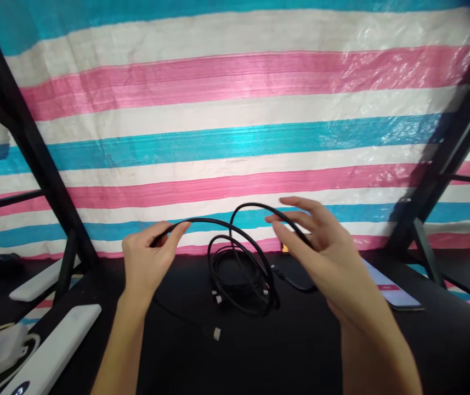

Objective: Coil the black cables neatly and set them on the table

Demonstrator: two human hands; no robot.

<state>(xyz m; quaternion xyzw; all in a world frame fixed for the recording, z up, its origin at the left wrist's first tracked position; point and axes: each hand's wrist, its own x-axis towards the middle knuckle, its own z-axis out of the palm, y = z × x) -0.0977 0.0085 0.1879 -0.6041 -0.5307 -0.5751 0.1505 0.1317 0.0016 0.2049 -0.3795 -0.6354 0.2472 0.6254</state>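
Observation:
A long black cable (238,226) hangs in loose loops between my two hands above a black tabletop (185,362). My left hand (152,255) pinches it between thumb and forefinger. At the other side, the cable runs into the palm of my right hand (325,247), whose thumb, index and middle fingers are parted around it. The lower fingers are hidden. Below the loops lies a coiled bundle of black cable (235,269) with light-coloured plugs. A USB plug (217,333) shows below my left hand, and a black connector (276,270) lies left of my right hand.
On the left are white power banks (60,343), (39,281) and a white charger (6,348) with its cord. A phone (395,288) lies at the right. Black frame legs (41,148) flank both sides, with a striped plastic sheet (235,137) behind.

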